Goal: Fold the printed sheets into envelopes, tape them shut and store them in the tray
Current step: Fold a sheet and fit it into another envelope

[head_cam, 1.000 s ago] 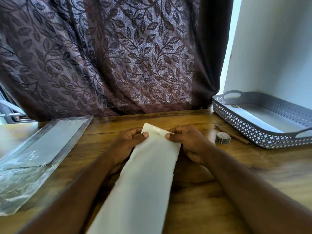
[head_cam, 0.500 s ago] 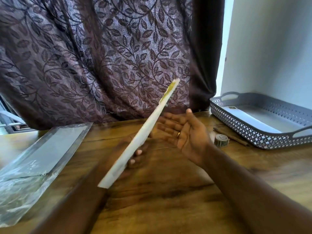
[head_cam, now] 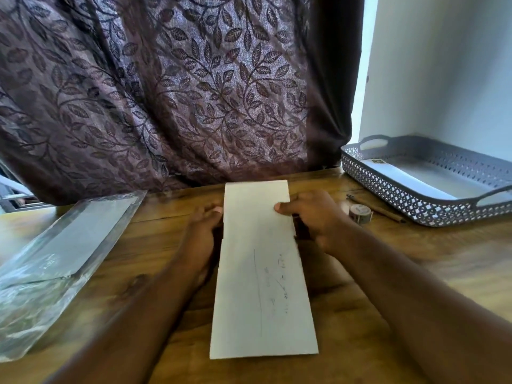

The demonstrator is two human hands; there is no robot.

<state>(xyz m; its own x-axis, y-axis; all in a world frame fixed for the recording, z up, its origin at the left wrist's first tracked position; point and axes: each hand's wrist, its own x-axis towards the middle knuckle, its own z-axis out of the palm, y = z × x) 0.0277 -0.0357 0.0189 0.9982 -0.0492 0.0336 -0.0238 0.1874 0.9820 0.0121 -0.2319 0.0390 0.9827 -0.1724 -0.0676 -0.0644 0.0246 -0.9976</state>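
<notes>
Left hand (head_cam: 206,225) and right hand (head_cam: 313,217) pinch the folded sheet (head_cam: 263,273) by its long edges; it lies on the desk (head_cam: 443,245), well apart from the tray (head_cam: 410,212). Squaring the edges and pressing creases flat before taping seems wise. Faint handwriting shows on its face, too blurred to read.

White sheet (head_cam: 263,275) in grip of left hand (head_cam: 203,231) and right hand (head_cam: 314,217)
</notes>
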